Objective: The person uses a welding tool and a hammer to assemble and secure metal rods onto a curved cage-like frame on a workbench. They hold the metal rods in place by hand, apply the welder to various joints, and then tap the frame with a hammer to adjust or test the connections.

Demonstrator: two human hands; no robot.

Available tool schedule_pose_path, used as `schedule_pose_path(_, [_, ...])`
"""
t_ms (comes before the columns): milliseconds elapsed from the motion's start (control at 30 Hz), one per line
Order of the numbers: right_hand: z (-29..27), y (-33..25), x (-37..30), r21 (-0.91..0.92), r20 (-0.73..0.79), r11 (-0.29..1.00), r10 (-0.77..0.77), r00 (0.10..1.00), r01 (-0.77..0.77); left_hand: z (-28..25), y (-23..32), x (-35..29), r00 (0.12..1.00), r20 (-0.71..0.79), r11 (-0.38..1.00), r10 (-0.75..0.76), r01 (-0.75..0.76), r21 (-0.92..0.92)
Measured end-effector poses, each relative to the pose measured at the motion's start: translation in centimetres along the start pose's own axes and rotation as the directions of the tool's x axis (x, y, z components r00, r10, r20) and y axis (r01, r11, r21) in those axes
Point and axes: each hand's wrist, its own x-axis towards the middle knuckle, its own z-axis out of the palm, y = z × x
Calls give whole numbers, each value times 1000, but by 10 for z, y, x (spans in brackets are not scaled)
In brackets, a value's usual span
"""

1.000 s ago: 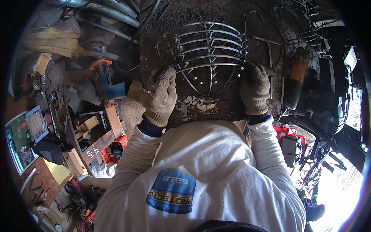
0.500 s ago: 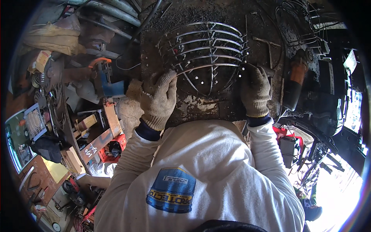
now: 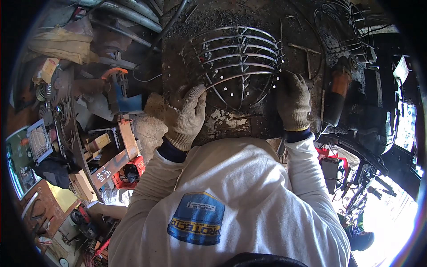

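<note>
Gripping a domed wire cage (image 3: 240, 62) from both sides on a dark, gritty metal table (image 3: 187, 44). Left hand (image 3: 186, 116) in a knit glove, fingers curled onto the near left rim wire; right hand (image 3: 292, 100), gloved too, fingers closed over the right rim by the row of wire ends. Cage lying in the middle of the table, open side facing this way, curved ribs stacked toward the far edge. Best done, by the look of it, with even pressure from both sides, wrists low, gloves clear of cut wire tips. Orange-handled grinder (image 3: 334, 95) just right of the right hand; blue clamp tool (image 3: 119, 91) off the left edge.
</note>
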Motion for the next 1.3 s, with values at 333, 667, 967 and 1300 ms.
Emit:
schedule_pose_path(333, [2,5,-3,23,-28,999,-23,999,24,-2,1,1,996,-76,999,40,-41,-13])
schedule_pose_path(667, [1,1,-5,31,47,999,13,999,-14,-4,-6,14,999,-35,999,-38,37,-33])
schedule_pose_path(967, [1,4,-4,42,40,999,-11,999,9,2,-15,12,997,-72,997,40,-45,-58])
schedule_pose_path(1300, [-12,9,-15,241,-47,970,55,997,-42,-18,-5,33,991,-114,996,73,-78,-41])
